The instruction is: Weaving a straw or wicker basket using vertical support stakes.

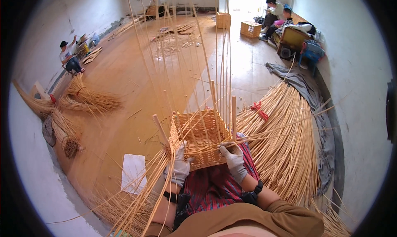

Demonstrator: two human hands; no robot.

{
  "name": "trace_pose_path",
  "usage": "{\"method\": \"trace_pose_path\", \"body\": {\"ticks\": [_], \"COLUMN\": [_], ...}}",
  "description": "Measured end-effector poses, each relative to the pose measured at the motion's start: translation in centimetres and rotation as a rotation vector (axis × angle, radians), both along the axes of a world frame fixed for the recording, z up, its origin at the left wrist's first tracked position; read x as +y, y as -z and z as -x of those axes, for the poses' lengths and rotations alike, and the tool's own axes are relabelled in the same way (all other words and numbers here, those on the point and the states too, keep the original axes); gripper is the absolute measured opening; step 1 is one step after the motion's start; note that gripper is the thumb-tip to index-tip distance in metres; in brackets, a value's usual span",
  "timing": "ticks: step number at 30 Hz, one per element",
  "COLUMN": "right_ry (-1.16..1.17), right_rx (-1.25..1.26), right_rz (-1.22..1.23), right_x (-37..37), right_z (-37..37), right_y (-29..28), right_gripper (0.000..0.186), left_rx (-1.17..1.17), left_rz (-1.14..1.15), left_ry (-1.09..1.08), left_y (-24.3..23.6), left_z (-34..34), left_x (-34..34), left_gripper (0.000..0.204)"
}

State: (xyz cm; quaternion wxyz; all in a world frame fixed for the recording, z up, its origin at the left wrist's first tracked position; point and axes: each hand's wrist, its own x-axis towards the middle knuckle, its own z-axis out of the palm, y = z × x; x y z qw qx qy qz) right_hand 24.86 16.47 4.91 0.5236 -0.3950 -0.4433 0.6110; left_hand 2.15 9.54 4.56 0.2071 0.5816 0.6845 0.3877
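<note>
A half-woven rectangular wicker basket (204, 159) rests on my lap, over a red and blue striped cloth (213, 189). Thick wooden posts, such as the left one (161, 131) and the right one (234, 117), rise from its corners, and long thin strands stand up from its walls. My left hand (178, 169), in a pale glove, grips the basket's near left corner, beside a bunch of loose strands (153, 173). At the near right corner, my gloved right hand (235, 159) has its fingers closed on a wicker strand (264, 134) that stretches out rightward.
A large fanned bundle of wicker rods (285, 133) lies on my right, tied with red. More bundles (89, 97) lie to the left, and a white board (133, 173) is nearby. People sit along the walls. Two finished-looking baskets (250, 29) stand far off.
</note>
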Motion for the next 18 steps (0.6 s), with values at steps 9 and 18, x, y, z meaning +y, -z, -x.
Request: {"method": "trace_pose_path", "body": {"ticks": [9, 18], "right_ry": [0.021, 0.117], "right_rx": [-0.087, 0.08], "right_rz": [-0.059, 0.041], "right_x": [1.5, 2.2], "right_z": [-1.6, 1.1], "right_y": [1.9, 3.3], "right_gripper": [0.016, 0.013], "left_rx": [0.037, -0.683], "left_rz": [0.026, 0.417], "left_ry": [-0.086, -0.151], "left_y": [1.1, -3.2], "left_z": [-0.6, -0.8], "left_x": [-0.5, 1.1], "left_gripper": [0.073, 0.053]}}
